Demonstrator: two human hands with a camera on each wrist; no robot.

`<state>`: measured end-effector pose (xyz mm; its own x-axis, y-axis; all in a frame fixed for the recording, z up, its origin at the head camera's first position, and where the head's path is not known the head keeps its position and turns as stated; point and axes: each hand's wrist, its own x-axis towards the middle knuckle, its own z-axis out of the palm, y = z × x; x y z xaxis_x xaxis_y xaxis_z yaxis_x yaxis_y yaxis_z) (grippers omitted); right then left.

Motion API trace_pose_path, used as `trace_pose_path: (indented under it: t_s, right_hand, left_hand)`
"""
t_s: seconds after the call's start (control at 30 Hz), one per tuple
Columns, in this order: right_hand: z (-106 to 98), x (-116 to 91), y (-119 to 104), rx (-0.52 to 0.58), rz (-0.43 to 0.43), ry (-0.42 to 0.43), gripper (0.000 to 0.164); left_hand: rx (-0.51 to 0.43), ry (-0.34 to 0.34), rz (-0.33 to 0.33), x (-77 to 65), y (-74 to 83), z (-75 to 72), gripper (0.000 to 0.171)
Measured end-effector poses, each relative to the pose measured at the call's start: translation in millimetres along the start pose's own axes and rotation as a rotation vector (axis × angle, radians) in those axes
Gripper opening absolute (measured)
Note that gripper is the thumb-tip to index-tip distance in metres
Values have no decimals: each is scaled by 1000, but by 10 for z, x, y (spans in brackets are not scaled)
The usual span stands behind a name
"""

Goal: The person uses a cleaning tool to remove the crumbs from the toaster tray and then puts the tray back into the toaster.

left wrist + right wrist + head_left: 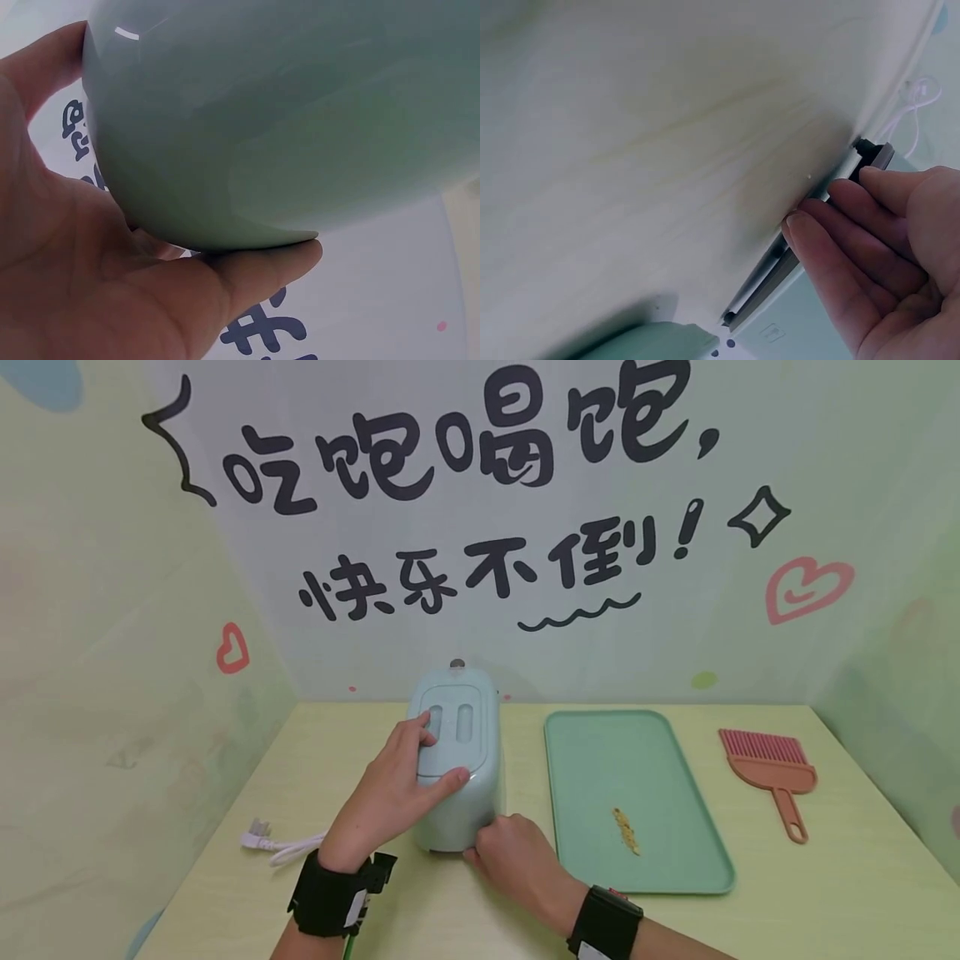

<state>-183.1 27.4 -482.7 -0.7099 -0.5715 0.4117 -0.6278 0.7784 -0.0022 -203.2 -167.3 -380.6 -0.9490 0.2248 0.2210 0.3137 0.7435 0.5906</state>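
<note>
A pale blue toaster (450, 814) stands on the table, end-on in the head view, with two oval recesses in its lid (448, 750). My left hand (390, 789) holds the toaster from above, fingers on the lid's left side and thumb across its near end. In the left wrist view the thumb (262, 274) lies along the glossy toaster body (262, 120). My right hand (521, 860) is at the toaster's lower near corner, fingers curled. The right wrist view shows these fingertips (799, 225) at a dark strip (769, 281) along the base; what they pinch is partly hidden.
A green tray (618, 760) lies right of the toaster, bearing a small line of yellowish crumbs (626, 832). Farther right is a small orange hand brush (772, 772) with reddish bristles. A white plug and cord (281, 845) lie at the left. A lettered wall (420, 652) closes the back.
</note>
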Motion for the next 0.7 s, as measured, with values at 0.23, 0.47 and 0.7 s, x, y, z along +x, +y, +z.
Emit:
trace_pose_path:
  t_s: [0.23, 0.47, 0.7]
  right_hand:
    - [6, 6, 17, 15, 8, -1, 36]
    - [-37, 0, 43, 14, 9, -5, 37]
    - [-482, 23, 135, 205, 17, 35, 47]
  left_hand:
    - [-4, 3, 5, 7, -17, 12, 96]
    - [-26, -4, 1, 13, -19, 26, 97]
    - [-15, 10, 29, 7, -49, 6, 95]
